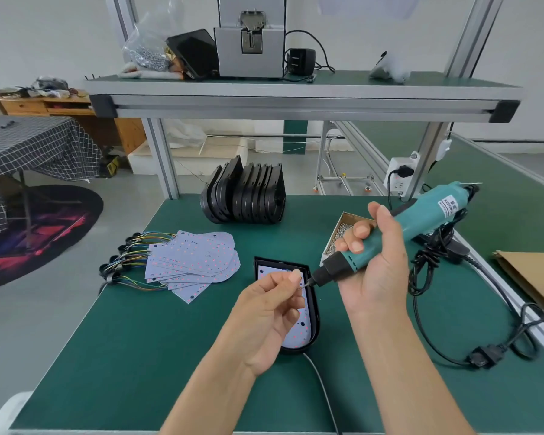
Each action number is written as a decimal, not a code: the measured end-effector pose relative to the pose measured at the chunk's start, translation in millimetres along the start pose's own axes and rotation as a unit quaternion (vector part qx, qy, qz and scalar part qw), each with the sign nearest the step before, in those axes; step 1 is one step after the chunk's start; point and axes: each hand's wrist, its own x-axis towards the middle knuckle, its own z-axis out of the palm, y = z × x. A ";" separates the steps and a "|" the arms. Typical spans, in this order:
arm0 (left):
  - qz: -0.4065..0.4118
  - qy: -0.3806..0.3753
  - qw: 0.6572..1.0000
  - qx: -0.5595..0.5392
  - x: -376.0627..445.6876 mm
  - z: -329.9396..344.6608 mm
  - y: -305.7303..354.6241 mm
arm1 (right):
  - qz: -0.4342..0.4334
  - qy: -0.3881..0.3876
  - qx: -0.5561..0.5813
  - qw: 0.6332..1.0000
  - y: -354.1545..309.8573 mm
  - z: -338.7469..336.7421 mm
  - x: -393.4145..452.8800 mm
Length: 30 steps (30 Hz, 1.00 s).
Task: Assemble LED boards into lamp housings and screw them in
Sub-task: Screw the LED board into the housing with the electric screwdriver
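Two hands work above a green table (pixel 170 356). The right hand (pixel 374 265) is wrapped around one teal electric screwdriver (pixel 399 233), held at a slant with its black nose pointing down and left. The left hand (pixel 270 312) pinches one small screw (pixel 302 286) between thumb and forefinger, right at the driver's bit; whether screw and bit touch is too fine to tell.

Beneath both hands lies one black lamp housing (pixel 315 315) flat on the table, with one white LED board (pixel 299 335) seated inside it, partly hidden by the left hand. A pale cable runs from the housing's near end toward the table edge.

To the left, a fanned stack of loose LED boards (pixel 198 262) rests on the table, about six by their overlapping edges, each trailing coloured wires (pixel 132 262) to the left. Behind, a row of empty black housings (pixel 248 196) stands on edge, roughly eight, the exact count unclear. One small open box of screws (pixel 341 229) sits just behind the right hand. The driver's black cord (pixel 427 271) loops across the table's right side.
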 end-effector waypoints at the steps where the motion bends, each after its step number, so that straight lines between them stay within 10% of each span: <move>1: -0.010 -0.003 1.000 -0.016 -0.8 1.2 0.3 | 0.000 -0.003 0.000 1.000 -0.1 0.7 -0.6; 14: -0.090 0.042 0.967 -0.235 -18.0 29.7 -14.2 | -0.065 0.006 -0.009 0.998 -2.5 5.2 -10.1; 30: -0.059 0.087 0.981 -0.164 -31.8 26.5 -16.9 | -0.091 0.007 -0.028 0.995 -12.6 7.0 -21.6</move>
